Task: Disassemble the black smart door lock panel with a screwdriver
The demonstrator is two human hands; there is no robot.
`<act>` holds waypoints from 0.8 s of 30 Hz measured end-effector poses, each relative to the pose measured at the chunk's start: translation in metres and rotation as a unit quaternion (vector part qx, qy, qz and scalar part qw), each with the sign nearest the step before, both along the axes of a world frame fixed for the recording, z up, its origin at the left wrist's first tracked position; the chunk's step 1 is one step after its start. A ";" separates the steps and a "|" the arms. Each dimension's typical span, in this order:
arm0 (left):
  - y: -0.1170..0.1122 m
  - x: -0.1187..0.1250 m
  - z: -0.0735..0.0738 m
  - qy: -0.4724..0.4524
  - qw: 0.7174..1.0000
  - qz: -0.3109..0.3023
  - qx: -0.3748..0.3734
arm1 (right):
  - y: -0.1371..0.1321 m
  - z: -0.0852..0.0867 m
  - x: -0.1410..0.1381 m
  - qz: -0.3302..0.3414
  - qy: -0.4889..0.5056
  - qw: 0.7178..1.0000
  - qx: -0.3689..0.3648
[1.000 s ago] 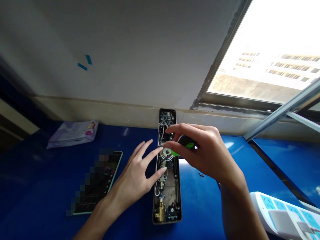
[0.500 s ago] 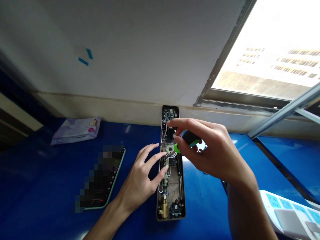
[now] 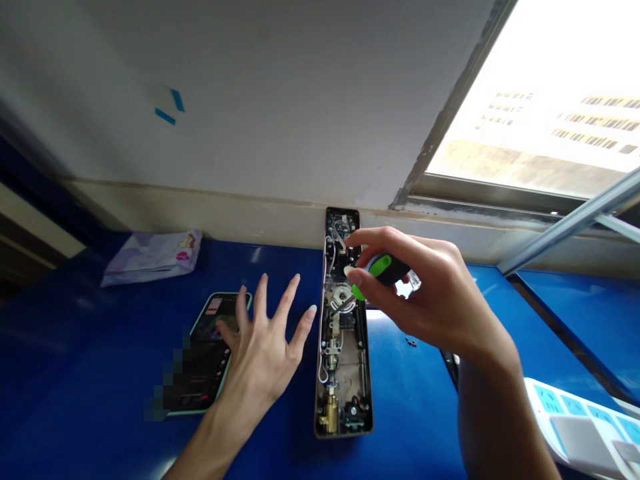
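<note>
An opened door lock housing (image 3: pixel 353 360) lies lengthwise on the blue table, its wires, circuit board, round metal disc (image 3: pixel 342 297) and brass cylinder (image 3: pixel 330 415) exposed. In my right hand (image 3: pixel 420 287) is a screwdriver (image 3: pixel 383 268) with a green and black handle. Its shaft slants down to the left, the tip inside the housing beside the disc. My left hand (image 3: pixel 265 340) is spread just left of the housing, apart from it. The little-finger side of that hand is over the phone (image 3: pixel 200 373); whether it touches the screen I cannot tell.
Small dark screws (image 3: pixel 411 343) lie right of the housing. A white power strip (image 3: pixel 575 427) is at the lower right. A purple-white packet (image 3: pixel 153 259) rests at the back left near the wall. A metal bar (image 3: pixel 565 223) slants across below the window.
My left hand has lifted off the housing and moved left, fingers spreading toward the phone. My right hand keeps the screwdriver in nearly the same place, its handle turned.
</note>
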State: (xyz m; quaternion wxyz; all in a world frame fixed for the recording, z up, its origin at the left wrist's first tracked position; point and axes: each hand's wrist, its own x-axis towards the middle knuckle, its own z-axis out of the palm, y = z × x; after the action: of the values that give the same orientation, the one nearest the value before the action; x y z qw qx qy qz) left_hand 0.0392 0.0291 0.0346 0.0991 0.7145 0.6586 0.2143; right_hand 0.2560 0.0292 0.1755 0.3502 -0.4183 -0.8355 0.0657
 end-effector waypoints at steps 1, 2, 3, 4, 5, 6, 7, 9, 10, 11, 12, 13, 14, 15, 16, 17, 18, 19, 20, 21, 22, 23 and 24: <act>0.001 -0.001 0.000 -0.001 1.000 0.002 -0.007 | 0.001 0.000 0.000 -0.001 0.000 1.000 0.002; 0.001 -0.001 -0.001 -0.001 1.000 -0.001 -0.004 | 0.001 0.000 0.000 0.000 0.001 1.000 0.004; 0.002 -0.001 -0.002 0.001 1.000 -0.010 0.010 | 0.002 0.000 0.000 0.002 0.003 1.000 0.005; 0.002 -0.001 -0.003 0.002 0.999 -0.027 0.030 | 0.002 0.000 0.000 0.005 0.006 1.000 0.006; 0.003 -0.001 -0.004 0.001 0.997 -0.048 0.052 | 0.002 0.000 0.000 0.010 0.009 1.000 0.006; 0.003 0.000 -0.005 -0.004 0.995 -0.074 0.072 | 0.002 -0.001 0.000 0.015 0.012 1.000 0.007; 0.003 0.000 -0.006 -0.014 0.991 -0.099 0.089 | 0.002 -0.001 0.000 0.019 0.016 1.000 0.009; 0.003 0.002 -0.008 -0.040 0.983 -0.142 0.109 | 0.000 -0.001 0.000 0.023 0.022 0.999 0.011; 0.003 0.002 -0.008 -0.052 0.980 -0.155 0.117 | 0.000 -0.001 0.000 0.027 0.025 0.999 0.008; 0.003 0.003 -0.008 -0.061 0.977 -0.163 0.125 | -0.001 -0.001 -0.001 0.034 0.027 0.999 0.005; 0.002 0.003 -0.008 -0.069 0.974 -0.168 0.132 | -0.002 -0.001 -0.001 0.041 0.029 0.999 0.000; 0.002 0.003 -0.008 -0.075 0.973 -0.170 0.140 | -0.002 -0.001 -0.001 0.046 0.028 0.999 -0.005; 0.001 0.004 -0.007 -0.080 0.971 -0.172 0.147 | -0.002 -0.001 -0.001 0.046 0.025 0.999 -0.007; 0.001 0.004 -0.007 -0.085 0.969 -0.173 0.155 | -0.002 -0.001 -0.001 0.043 0.021 0.999 -0.006; 0.001 0.005 -0.006 -0.090 0.967 -0.176 0.162 | -0.001 -0.002 -0.001 0.035 0.018 0.999 -0.002; 0.000 0.006 -0.006 -0.094 0.965 -0.179 0.168 | -0.001 -0.002 -0.002 0.028 0.015 0.999 0.002; 0.000 0.007 -0.006 -0.099 0.963 -0.182 0.172 | 0.000 -0.003 -0.002 0.022 0.015 1.000 0.004; -0.001 0.008 -0.006 -0.104 0.962 -0.184 0.175 | 0.000 -0.003 -0.002 0.021 0.017 1.000 0.005; -0.001 0.008 -0.006 -0.107 0.961 -0.185 0.177 | 0.000 -0.003 -0.002 0.021 0.019 1.000 0.004; -0.001 0.009 -0.006 -0.111 0.960 -0.185 0.179 | 0.000 -0.003 -0.002 0.020 0.019 1.000 0.002; -0.001 0.009 -0.006 -0.115 0.959 -0.184 0.183 | 0.000 -0.002 -0.002 0.018 0.018 1.000 0.001; -0.001 0.010 -0.006 -0.118 0.958 -0.182 0.186 | -0.001 -0.002 -0.001 0.017 0.015 1.000 0.001; -0.001 0.010 -0.006 -0.121 0.957 -0.180 0.190 | -0.001 -0.001 0.000 0.016 0.012 1.000 0.003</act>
State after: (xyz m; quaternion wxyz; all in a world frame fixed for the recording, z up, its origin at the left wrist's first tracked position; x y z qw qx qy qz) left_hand 0.0489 0.0286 0.0281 0.0769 0.7959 0.4490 0.3989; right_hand 0.2556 0.0277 0.1744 0.3605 -0.4031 -0.8380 0.0736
